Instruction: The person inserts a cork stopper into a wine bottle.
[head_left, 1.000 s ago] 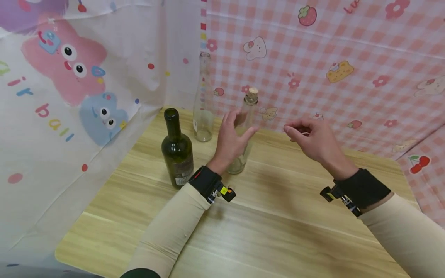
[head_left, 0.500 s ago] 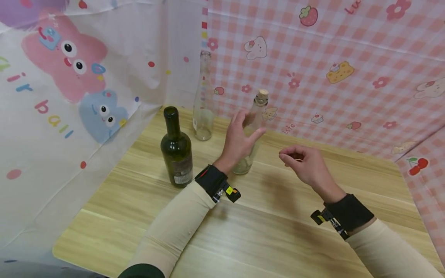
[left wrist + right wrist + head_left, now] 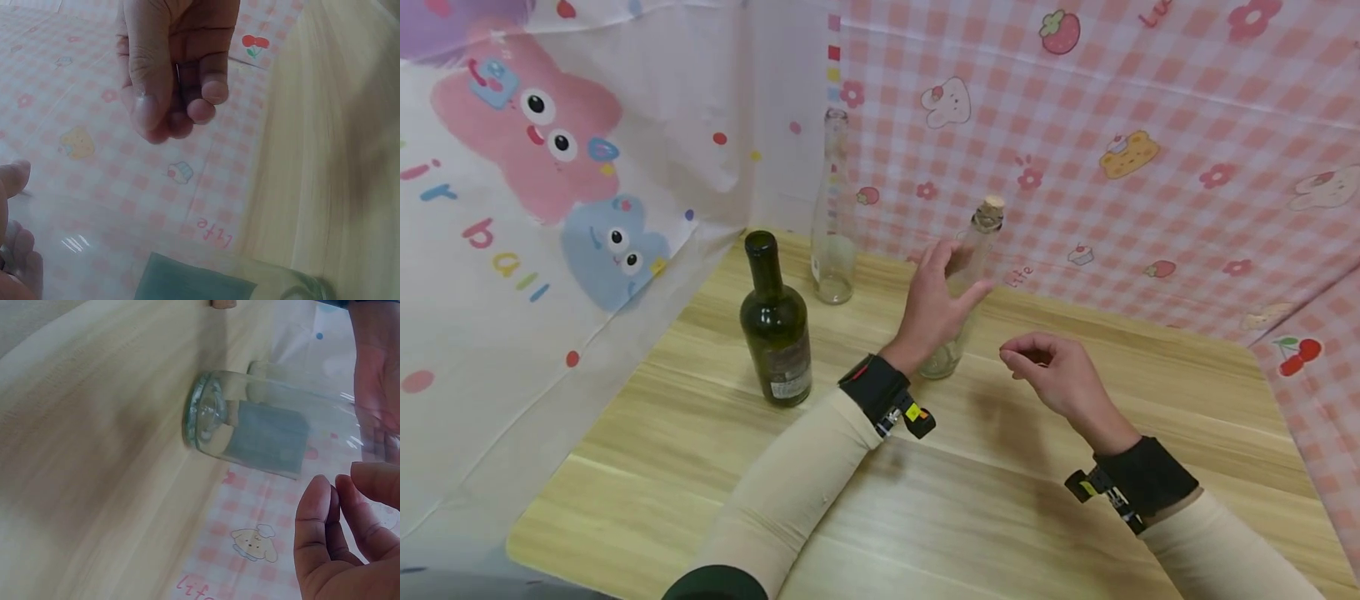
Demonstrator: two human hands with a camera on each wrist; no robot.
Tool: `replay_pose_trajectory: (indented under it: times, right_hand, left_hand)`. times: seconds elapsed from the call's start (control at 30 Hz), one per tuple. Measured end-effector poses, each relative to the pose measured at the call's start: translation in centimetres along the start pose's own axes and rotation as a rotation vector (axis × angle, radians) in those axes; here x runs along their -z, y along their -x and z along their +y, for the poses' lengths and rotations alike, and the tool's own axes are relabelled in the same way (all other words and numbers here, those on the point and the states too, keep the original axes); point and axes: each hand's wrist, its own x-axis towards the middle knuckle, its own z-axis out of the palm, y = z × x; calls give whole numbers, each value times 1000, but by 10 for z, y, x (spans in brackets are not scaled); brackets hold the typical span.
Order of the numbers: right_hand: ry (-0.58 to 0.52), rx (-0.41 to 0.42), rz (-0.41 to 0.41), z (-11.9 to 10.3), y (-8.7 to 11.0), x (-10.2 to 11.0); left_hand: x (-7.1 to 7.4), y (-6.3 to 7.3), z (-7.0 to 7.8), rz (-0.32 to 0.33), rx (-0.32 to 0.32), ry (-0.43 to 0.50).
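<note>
In the head view my left hand [image 3: 934, 308] grips the upper body of a clear glass bottle [image 3: 943, 360], thumb on one side and fingers on the other. A cork [image 3: 992, 205] sits in its mouth. Through the right wrist view the bottle's thick base [image 3: 203, 412] shows close to the tabletop, with a dull teal label [image 3: 269, 437] on the glass. To the right of the bottle, my right hand [image 3: 1060, 379] hangs over the table with loosely curled fingers. The left wrist view shows this right hand [image 3: 178, 69] with thumb and index tips together and nothing visible between them.
A dark green wine bottle [image 3: 777, 350] stands left of my left arm. Behind it is another clear bottle [image 3: 835, 258], uncorked, near the back corner. Patterned cloths, one pink checked [image 3: 1112, 217], rise behind the wooden table [image 3: 647, 467].
My left hand has moved right with the corked glass bottle. My right hand has come down and slightly left. The green bottle and the rear clear bottle stay put.
</note>
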Motion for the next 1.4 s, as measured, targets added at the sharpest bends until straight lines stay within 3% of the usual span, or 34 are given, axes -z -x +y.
replay_pose_trajectory:
  times: [0.57,0.87,1.0,1.1,1.3,1.4]
  right_hand:
    - [-29,-32,2,15,8,3]
    - [-43,-20,28,17,9,5]
    - [-66,-26,9,18,12,4]
    - [-84,-23,-15,17,11,-5]
    - [-132,-9,-30,15,7,-20]
    - [-162,-14,-52,14,5,-29]
  left_hand:
    - [-33,-9,11,-27,-22,-22]
    - [-35,-11,11,-70,-33,-55]
    - [-24,1,1,-106,25,-99]
    - [-2,16,-8,-103,74,-110]
    - [42,53,-23,-145,54,-93]
    - [61,76,-28,-184,74,-87]
